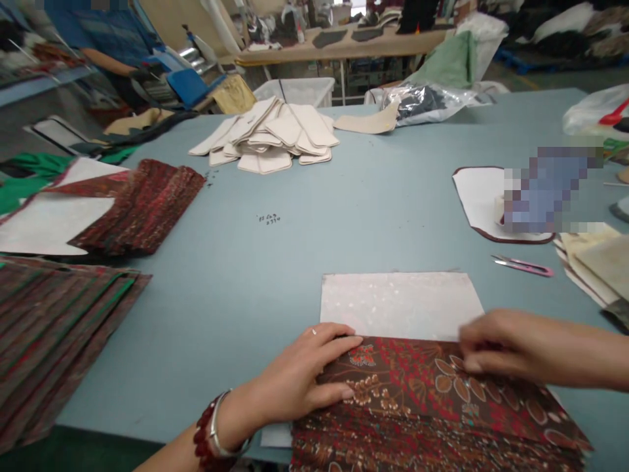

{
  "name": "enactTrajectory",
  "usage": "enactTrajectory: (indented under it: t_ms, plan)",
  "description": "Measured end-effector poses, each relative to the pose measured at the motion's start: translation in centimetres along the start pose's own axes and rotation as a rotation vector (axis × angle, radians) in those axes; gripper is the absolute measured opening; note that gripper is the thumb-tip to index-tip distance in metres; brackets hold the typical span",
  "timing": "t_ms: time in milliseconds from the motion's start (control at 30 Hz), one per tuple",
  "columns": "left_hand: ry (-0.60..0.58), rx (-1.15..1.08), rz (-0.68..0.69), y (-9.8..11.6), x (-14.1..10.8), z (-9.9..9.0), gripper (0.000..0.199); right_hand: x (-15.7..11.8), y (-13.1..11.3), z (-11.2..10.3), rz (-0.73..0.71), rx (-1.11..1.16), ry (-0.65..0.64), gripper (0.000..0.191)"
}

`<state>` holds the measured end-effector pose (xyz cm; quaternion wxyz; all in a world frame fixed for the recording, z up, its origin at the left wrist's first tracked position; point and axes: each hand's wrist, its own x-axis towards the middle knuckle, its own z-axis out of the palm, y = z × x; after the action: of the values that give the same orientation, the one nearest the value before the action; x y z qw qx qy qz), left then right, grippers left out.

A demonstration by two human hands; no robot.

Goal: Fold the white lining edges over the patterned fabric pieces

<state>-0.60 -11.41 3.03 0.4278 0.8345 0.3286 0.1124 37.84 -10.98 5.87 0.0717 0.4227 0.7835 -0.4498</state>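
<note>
**Flat and square under both hands**

A floral-print fabric panel (432,393) in brown and red lies at the near edge of the pale blue tabletop (211,328), its far edge across a pale backing sheet (400,305). The left hand (299,373) rests palm-down on the panel, its fingers (339,341) open and spread, not gripping. That flat contact looks right: even pressure should stop the cloth creeping. The right hand (511,347) is at the panel's far right corner, its fingers (472,360) curled and blurred, so I cannot tell whether they pinch the cloth. A light touch there would suit keeping that edge true to the sheet.

Pink-handled snips (523,265) lie to the right, within easy reach. Striped fabric pieces (59,334) are stacked at the left, and a heap of cream pieces (265,137) sits farther along the tabletop.
</note>
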Motion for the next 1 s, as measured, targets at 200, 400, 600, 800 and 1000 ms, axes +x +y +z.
enactTrajectory:
  t_ms: [200,400,600,800,1000]
  plan:
    - [0.065,-0.112,-0.051,0.2,-1.2,0.1,0.053,15.9,-6.4,-1.1,-0.369,-0.26,0.251,0.033]
    - [0.544,-0.619,-0.481,-3.3,-0.3,-0.7,0.023,18.4,-6.1,1.6,-0.39,-0.543,0.232,0.011]
    - [0.456,-0.759,-0.611,-4.8,2.8,-0.4,0.018,17.9,-5.4,2.0,-0.406,-0.478,0.299,0.014]
    - [0.568,-0.729,-0.514,-4.6,6.2,-0.5,0.025,17.6,-4.7,0.6,-0.472,-0.04,0.191,0.013]
    - [0.732,-1.243,-0.571,-4.6,6.9,0.3,0.033,17.9,-5.1,-1.0,-0.414,0.125,0.145,0.01]
